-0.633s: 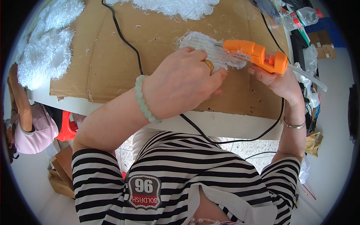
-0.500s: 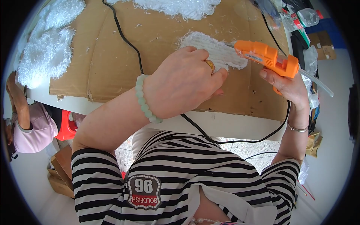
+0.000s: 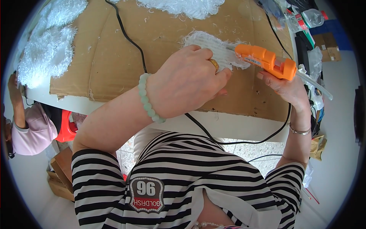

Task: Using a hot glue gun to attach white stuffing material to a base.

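Observation:
My right hand [image 3: 291,91] is wrapped round the grip of an orange hot glue gun [image 3: 263,59]. A clear glue stick [image 3: 318,88] sticks out of the gun's back end. The nozzle points left, over a small piece of white shaggy fabric [image 3: 211,45] that lies with its ribbed backing up. My left hand [image 3: 185,86], fingers curled, holds the near left edge of that fabric. Its fingertips are mostly hidden behind the hand.
A brown cardboard sheet [image 3: 110,72] covers much of the white table. More white shaggy fabric lies at the left [image 3: 47,49] and far edge [image 3: 187,5]. A black cord [image 3: 127,34] crosses the cardboard. Plastic bottles [image 3: 313,17] stand far right. Another person [image 3: 34,128] is at the left.
The glue gun and my right hand have moved slightly left, bringing the nozzle farther over the white fabric. My left hand has barely moved.

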The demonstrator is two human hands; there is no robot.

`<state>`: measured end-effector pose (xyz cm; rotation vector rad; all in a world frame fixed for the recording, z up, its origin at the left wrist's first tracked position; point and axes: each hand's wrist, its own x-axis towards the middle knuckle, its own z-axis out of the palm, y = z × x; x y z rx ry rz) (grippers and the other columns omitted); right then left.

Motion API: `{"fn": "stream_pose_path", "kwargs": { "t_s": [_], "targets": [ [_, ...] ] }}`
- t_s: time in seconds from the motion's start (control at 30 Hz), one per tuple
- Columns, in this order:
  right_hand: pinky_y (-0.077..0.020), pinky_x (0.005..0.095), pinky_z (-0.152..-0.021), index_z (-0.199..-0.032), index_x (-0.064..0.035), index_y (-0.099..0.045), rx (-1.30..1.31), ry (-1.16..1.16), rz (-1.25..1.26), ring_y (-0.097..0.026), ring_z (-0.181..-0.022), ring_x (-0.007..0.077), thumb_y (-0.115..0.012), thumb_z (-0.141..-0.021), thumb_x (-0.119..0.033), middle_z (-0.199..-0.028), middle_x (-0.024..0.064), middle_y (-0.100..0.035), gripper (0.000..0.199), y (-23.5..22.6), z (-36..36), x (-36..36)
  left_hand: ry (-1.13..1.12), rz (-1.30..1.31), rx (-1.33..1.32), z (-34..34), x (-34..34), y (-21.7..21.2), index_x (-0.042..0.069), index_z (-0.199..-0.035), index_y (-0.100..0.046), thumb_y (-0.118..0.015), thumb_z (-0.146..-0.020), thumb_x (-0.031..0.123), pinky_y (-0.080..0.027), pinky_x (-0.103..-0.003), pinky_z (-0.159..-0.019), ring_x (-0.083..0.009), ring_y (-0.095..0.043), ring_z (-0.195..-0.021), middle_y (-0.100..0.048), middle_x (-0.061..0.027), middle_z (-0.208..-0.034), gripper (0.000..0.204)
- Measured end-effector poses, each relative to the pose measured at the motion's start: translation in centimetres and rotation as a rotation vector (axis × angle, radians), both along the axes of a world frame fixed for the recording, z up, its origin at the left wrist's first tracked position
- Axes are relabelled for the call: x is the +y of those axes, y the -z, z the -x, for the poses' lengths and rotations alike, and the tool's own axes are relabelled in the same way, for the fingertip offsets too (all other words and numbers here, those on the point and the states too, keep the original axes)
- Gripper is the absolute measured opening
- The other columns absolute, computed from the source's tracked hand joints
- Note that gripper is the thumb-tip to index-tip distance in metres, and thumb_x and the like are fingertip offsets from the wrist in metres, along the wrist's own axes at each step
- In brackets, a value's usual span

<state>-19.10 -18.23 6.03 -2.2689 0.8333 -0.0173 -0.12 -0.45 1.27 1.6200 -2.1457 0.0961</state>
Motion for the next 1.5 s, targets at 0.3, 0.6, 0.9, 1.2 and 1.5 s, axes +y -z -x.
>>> {"fn": "stream_pose_path", "kwargs": {
  "t_s": [0.3,0.6,0.9,1.2,1.5],
  "targets": [
    [-0.0459,0.0307,-0.056,-0.087,-0.0005,-0.063,-0.060,-0.066,0.148,-0.057,-0.058,0.0202,-0.073,-0.072,-0.018,-0.068,0.0108,-0.061,0.025,0.8,-2.1,0.5,0.012,0.074,0.022,0.0,-0.1,0.3,0.003,-0.086,-0.061,-0.063,-0.075,0.028,-0.043,-0.032,-0.067,-0.0200,-0.053,-0.070,-0.056,-0.0033,-0.057,0.027],
    [-0.0452,0.0251,-0.063,-0.098,-0.0015,-0.060,0.059,-0.155,0.243,-0.053,-0.064,0.0103,-0.068,-0.077,-0.013,-0.075,0.0057,-0.063,0.025,0.1,-3.4,1.1,0.002,-0.023,-0.018,0.1,0.2,-0.1,0.006,-0.094,-0.058,-0.067,-0.070,0.025,-0.044,-0.032,-0.071,-0.0197,-0.052,-0.070,-0.056,-0.0026,-0.072,0.032],
    [-0.0446,0.0255,-0.060,-0.094,-0.0021,-0.059,-0.019,-0.171,0.279,-0.052,-0.062,0.0102,-0.068,-0.078,-0.017,-0.070,0.0040,-0.061,0.023,0.3,-4.0,1.4,0.003,-0.054,-0.035,0.3,0.2,0.1,0.005,-0.095,-0.058,-0.065,-0.071,0.027,-0.044,-0.033,-0.071,-0.0200,-0.054,-0.069,-0.059,-0.0043,-0.075,0.033],
    [-0.0440,0.0245,-0.062,-0.096,-0.0032,-0.059,0.069,-0.148,0.250,-0.052,-0.064,0.0085,-0.068,-0.077,-0.019,-0.073,0.0031,-0.060,0.026,-0.2,-5.3,1.8,-0.006,-0.028,-0.088,0.5,0.5,0.0,0.005,-0.095,-0.058,-0.064,-0.071,0.028,-0.045,-0.032,-0.062,-0.0197,-0.056,-0.063,-0.061,-0.0078,-0.079,0.033],
    [-0.0464,0.0224,-0.071,-0.106,-0.0007,-0.056,0.113,-0.193,0.022,-0.057,-0.079,0.0081,-0.066,-0.078,-0.007,-0.089,0.0026,-0.063,0.030,-0.3,-5.3,1.2,-0.018,0.007,-0.114,0.7,0.7,0.1,0.006,-0.097,-0.057,-0.063,-0.072,0.027,-0.045,-0.030,-0.050,-0.0178,-0.057,-0.059,-0.060,-0.0079,-0.078,0.033]
  ]
}}
